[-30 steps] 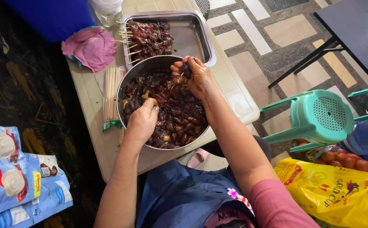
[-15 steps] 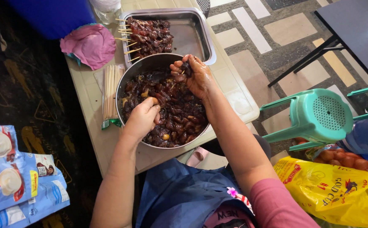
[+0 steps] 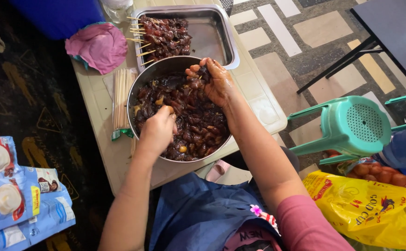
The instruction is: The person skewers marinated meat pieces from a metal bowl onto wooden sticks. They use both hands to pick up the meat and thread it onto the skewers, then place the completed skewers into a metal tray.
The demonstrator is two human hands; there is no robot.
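A round metal bowl (image 3: 143, 80) full of dark marinated meat pieces (image 3: 198, 125) stands on a small beige table (image 3: 96, 125). My left hand (image 3: 156, 132) is curled over the meat at the bowl's near left, fingers closed on something I cannot make out. My right hand (image 3: 214, 81), smeared with sauce, pinches pieces of meat at the bowl's far rim. Behind the bowl, a rectangular metal tray (image 3: 214, 37) holds several finished meat skewers (image 3: 163, 35).
A bundle of bare bamboo sticks (image 3: 121, 95) lies left of the bowl, a pink cloth (image 3: 98, 46) beyond it. Blue food packets (image 3: 14, 190) lie on the floor at left. A green plastic stool (image 3: 352, 125) and a yellow bag (image 3: 375, 209) stand at right.
Both hands stay in the bowl with only small finger movements. The view has shifted slightly.
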